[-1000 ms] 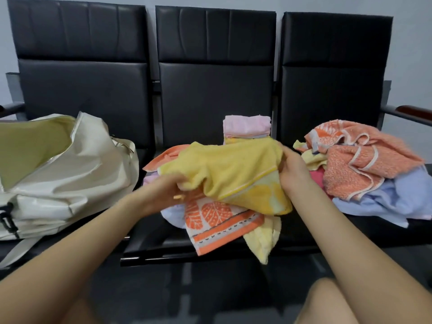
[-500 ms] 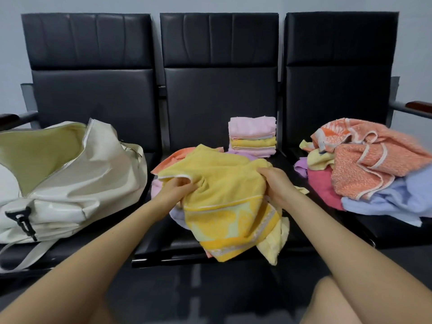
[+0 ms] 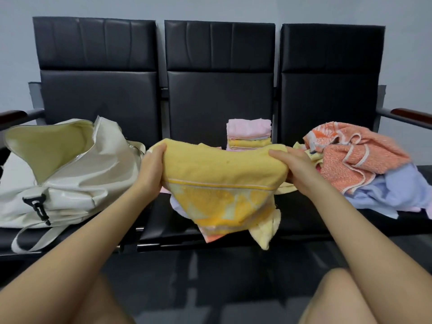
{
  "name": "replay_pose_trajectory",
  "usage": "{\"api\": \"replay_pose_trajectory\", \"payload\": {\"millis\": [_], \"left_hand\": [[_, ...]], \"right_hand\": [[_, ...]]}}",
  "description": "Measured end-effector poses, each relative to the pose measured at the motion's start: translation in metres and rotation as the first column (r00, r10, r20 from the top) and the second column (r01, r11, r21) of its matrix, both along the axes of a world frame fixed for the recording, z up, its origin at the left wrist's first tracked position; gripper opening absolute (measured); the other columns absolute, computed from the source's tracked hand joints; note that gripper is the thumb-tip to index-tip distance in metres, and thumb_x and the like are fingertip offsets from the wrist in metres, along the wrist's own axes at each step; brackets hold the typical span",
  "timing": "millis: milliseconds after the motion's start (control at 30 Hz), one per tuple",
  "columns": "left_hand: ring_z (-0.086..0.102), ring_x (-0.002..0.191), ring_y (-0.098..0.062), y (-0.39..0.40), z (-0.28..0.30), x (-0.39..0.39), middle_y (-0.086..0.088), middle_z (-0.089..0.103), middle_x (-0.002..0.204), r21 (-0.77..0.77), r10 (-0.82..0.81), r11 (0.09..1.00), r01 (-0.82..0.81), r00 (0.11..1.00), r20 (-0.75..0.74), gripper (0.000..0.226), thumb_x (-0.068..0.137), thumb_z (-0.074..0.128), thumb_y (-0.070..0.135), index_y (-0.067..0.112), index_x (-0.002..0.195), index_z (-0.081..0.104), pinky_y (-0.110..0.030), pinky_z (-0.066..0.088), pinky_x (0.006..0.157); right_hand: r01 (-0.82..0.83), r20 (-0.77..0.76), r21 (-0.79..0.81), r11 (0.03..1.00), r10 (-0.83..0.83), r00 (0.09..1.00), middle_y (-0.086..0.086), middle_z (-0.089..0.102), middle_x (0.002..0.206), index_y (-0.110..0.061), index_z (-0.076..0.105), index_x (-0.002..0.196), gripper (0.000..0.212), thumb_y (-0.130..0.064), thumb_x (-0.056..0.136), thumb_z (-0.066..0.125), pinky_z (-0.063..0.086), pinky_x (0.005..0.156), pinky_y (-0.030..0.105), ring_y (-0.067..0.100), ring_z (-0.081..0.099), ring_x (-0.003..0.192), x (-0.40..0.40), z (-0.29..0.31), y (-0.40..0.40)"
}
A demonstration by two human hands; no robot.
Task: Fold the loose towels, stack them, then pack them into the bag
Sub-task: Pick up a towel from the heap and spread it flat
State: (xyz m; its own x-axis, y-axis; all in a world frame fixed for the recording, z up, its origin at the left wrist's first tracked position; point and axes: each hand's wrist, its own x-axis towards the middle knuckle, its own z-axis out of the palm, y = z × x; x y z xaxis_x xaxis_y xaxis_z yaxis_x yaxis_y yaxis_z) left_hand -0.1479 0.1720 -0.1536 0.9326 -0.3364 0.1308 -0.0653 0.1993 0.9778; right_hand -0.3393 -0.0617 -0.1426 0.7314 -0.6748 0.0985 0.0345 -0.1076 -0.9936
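Yellow terry towel with an orange patterned border (image 3: 222,183) is held above the middle black padded seat (image 3: 304,211), gripped at its left edge by the left hand (image 3: 152,169) and at its right edge by the right hand (image 3: 294,167), fingers curled into the cloth. Behind it stands a folded pink-and-yellow towel stack (image 3: 249,134). An open cream bag (image 3: 70,169) lies on the left seat; a loose orange and lilac towel heap (image 3: 364,164) lies on the right.
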Motion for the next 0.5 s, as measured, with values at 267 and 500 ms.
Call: {"api": "replay_pose_trajectory", "payload": {"millis": [267, 500], "left_hand": [[0.068, 0.079, -0.019, 0.021, -0.004, -0.001, 0.001, 0.071, 0.078, 0.296, -0.247, 0.925, 0.239, 0.969, -0.011, 0.023, 0.092, 0.053, 0.032, 0.018, 0.085, 0.069, -0.032, 0.051, 0.071], [0.06, 0.092, -0.029, 0.021, -0.047, 0.023, -0.015, 0.057, 0.117, 0.512, -0.174, 0.828, 0.231, 0.972, -0.157, 0.032, 0.101, 0.039, 0.027, 0.016, 0.13, 0.047, -0.035, 0.051, 0.065]], "right_hand": [[-0.024, 0.122, 0.251, 0.968, -0.007, 0.992, -0.004, 0.073, 0.072, -0.015, 0.067, 0.084, 0.016, -0.021, 0.095, 0.057, 0.056, 0.064, 0.022, 0.009, 0.07, 0.068, -0.027, 0.012, 0.013], [0.224, -0.424, -0.163, 0.961, -0.273, 0.863, 0.012, 0.057, 0.098, -0.005, 0.058, 0.098, 0.015, -0.01, 0.086, 0.066, 0.041, 0.071, 0.03, 0.023, 0.054, 0.09, 0.013, -0.056, -0.025]]}}
